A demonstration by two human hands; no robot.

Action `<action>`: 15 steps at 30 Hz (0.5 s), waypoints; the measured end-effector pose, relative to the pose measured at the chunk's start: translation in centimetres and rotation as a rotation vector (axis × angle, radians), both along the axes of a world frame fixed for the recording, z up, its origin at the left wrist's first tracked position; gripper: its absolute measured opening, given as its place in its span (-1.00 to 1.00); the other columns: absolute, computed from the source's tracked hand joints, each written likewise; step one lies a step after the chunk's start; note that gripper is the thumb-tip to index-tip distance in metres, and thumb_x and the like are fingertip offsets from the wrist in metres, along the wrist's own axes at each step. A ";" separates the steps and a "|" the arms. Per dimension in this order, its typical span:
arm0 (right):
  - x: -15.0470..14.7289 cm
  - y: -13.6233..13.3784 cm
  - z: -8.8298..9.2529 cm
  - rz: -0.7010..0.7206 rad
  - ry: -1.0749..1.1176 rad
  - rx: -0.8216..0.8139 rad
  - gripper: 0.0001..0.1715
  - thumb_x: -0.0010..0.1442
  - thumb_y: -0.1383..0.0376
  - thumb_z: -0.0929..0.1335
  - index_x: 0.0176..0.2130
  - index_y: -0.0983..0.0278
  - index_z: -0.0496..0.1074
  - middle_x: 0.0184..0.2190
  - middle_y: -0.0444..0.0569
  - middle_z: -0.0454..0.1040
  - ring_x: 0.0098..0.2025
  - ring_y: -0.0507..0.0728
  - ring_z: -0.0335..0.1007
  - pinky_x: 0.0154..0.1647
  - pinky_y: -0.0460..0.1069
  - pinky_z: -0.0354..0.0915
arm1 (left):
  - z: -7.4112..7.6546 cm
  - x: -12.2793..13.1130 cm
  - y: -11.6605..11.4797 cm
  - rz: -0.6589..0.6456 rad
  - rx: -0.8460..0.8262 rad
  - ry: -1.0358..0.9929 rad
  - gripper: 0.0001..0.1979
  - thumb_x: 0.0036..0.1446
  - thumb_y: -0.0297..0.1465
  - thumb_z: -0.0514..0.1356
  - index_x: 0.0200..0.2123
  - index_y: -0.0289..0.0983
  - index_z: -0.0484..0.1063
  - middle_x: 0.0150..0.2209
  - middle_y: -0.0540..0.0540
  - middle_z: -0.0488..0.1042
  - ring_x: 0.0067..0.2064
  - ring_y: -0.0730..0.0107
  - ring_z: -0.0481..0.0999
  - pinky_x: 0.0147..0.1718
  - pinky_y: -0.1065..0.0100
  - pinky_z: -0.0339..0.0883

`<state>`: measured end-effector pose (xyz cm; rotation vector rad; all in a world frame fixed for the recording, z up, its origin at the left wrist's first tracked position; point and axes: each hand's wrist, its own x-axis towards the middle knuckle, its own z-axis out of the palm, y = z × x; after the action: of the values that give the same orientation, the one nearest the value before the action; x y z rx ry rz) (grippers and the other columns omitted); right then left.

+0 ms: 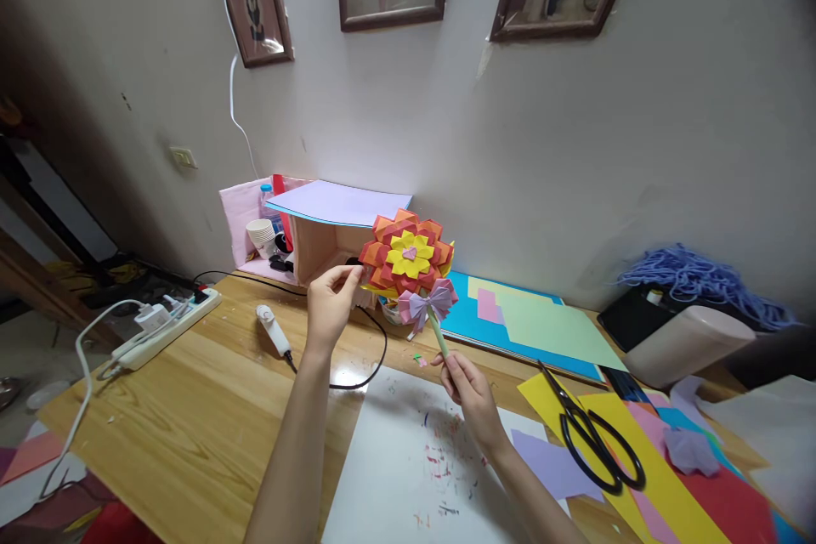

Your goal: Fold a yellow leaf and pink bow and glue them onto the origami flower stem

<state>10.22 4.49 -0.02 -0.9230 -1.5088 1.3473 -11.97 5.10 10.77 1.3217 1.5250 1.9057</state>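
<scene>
A folded paper flower (408, 253) with orange-red outer petals, a yellow middle layer and a small pink heart at its centre stands upright over the table. Below the bloom, a lilac and pink paper bow (430, 303) sits on the pale green stem. My right hand (468, 395) is closed around the lower end of that stem. At the bloom's left edge, my left hand (332, 306) pinches with thumb and forefinger at an outer petal; the exact contact is too small to make out. A white sheet (408, 459) with coloured marks lies under both hands.
Black-handled scissors (592, 433) lie on coloured paper at the right. A white glue gun (273, 330) with a black cord rests left of my left arm. Behind are a cardboard box (319, 246), paper cups (261, 236), and blue yarn (707, 280). A power strip (169, 327) lies at the left edge.
</scene>
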 end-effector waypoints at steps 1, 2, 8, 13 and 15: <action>0.0 0.0 0.1 -0.005 -0.001 0.000 -0.62 0.23 0.07 0.15 -0.27 0.31 0.32 -0.66 -0.23 0.03 -0.62 -0.04 -0.10 -0.62 -0.10 -0.13 | 0.0 -0.1 -0.1 0.027 0.014 -0.016 -0.74 -0.04 -0.25 0.22 -0.38 -0.34 0.52 -0.39 -0.12 0.54 -0.32 0.34 0.49 -0.29 0.37 0.33; 0.1 0.0 0.1 -0.009 -0.002 0.000 -0.61 0.23 0.06 0.16 -0.26 0.31 0.33 -0.66 -0.23 0.03 -0.62 -0.04 -0.09 -0.62 -0.10 -0.13 | 0.1 -0.3 -0.1 0.057 0.035 -0.036 -0.74 -0.06 -0.25 0.23 -0.38 -0.34 0.52 -0.39 -0.13 0.54 -0.32 0.34 0.49 -0.28 0.37 0.33; 0.2 0.2 0.3 -0.020 0.002 -0.013 -0.59 0.21 0.03 0.17 -0.27 0.30 0.34 -0.66 -0.23 0.04 -0.62 -0.04 -0.09 -0.63 -0.10 -0.12 | 0.7 -1.5 -0.5 0.286 0.260 -0.264 -0.76 -0.14 -0.29 0.29 -0.40 -0.34 0.50 -0.41 -0.08 0.52 -0.36 0.42 0.48 -0.28 0.39 0.33; 0.2 0.2 0.2 -0.006 0.005 -0.019 -0.59 0.21 0.03 0.16 -0.27 0.29 0.33 -0.66 -0.23 0.02 -0.63 -0.03 -0.12 -0.63 -0.10 -0.15 | 0.5 -3.1 -0.8 0.449 0.401 -0.491 -0.78 0.00 -0.24 0.17 -0.39 -0.29 0.38 -0.43 0.03 0.41 -0.42 0.59 0.42 -0.33 0.50 0.31; 0.2 0.3 0.1 0.012 0.009 -0.025 -0.60 0.21 0.04 0.16 -0.28 0.29 0.33 -0.66 -0.24 0.02 -0.63 -0.04 -0.13 -0.63 -0.09 -0.15 | 0.3 -3.4 -0.6 0.469 0.393 -0.516 -0.77 0.01 -0.22 0.15 -0.38 -0.28 0.35 -0.42 0.04 0.39 -0.42 0.61 0.41 -0.31 0.50 0.31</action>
<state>10.44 4.74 0.06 -0.9239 -1.4962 1.3796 -15.32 4.45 11.03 0.5246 1.3009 2.6768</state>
